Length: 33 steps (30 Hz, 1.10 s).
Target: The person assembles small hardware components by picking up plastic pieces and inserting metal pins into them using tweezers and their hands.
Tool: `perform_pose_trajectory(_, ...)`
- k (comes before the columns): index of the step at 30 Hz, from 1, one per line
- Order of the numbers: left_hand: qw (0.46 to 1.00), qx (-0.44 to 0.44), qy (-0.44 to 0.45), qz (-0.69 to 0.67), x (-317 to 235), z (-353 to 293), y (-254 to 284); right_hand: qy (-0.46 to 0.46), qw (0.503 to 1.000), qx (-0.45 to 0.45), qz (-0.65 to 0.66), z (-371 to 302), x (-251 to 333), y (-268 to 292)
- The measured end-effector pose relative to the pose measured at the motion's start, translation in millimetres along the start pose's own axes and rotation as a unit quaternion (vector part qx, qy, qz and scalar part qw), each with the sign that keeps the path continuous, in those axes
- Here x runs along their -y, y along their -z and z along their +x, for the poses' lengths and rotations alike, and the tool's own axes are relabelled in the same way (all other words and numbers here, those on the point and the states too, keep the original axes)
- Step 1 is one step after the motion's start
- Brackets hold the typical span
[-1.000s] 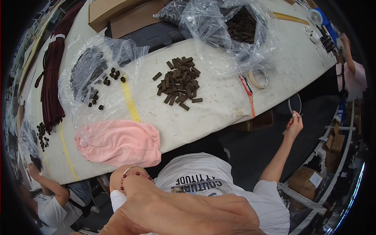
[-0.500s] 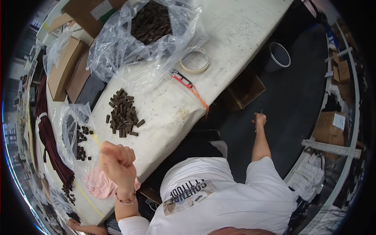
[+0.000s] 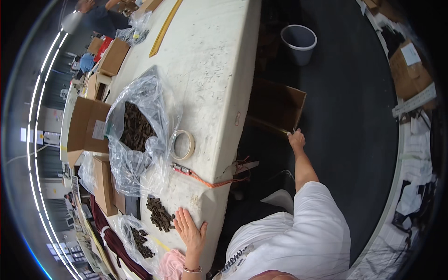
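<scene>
My left hand (image 3: 190, 233) lies on the white table (image 3: 212, 93) with its fingers stretched out. Its fingertips are beside a pile of short dark brown strips (image 3: 159, 215). Away from the table's right side, my right hand (image 3: 297, 139) is closed at the near corner of an open cardboard box (image 3: 294, 105) standing low down. Something thin and light pokes out at its fingertips, too small to name. A pink cloth (image 3: 171, 265) lies next to my left wrist.
Farther along the table stand a clear plastic bag (image 3: 135, 170) of dark strips, a tape roll (image 3: 192, 144) and a red cutter (image 3: 181, 169) tied to an orange cord (image 3: 212, 185). A grey bin (image 3: 299, 49) is on the dark floor. A person (image 3: 105, 19) works far left.
My left hand has opened from a fist and come down flat on the table. My right hand has reached forward to the cardboard box. The view has turned.
</scene>
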<state>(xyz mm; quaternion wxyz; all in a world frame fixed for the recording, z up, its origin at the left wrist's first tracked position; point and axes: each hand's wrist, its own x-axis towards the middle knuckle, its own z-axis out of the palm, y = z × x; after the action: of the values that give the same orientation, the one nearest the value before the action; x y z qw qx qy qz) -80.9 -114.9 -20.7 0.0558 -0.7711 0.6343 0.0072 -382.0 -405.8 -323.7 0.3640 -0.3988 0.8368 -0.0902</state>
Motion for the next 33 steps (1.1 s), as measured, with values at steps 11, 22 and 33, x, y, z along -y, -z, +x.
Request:
perform_pose_trajectory(11,1.0,-0.003,-0.003,-0.019,0,5,0,-0.021,1.0,0.008,0.011,45,20,-26)
perform_pose_trajectory(22,1.0,0.003,-0.003,-0.01,1,4,-1,-0.07,0.989,0.119,-0.051,68,6,-55)
perform_pose_trajectory(33,1.0,0.011,0.001,-0.013,1,7,0,-0.104,0.994,0.016,0.004,30,-3,-60)
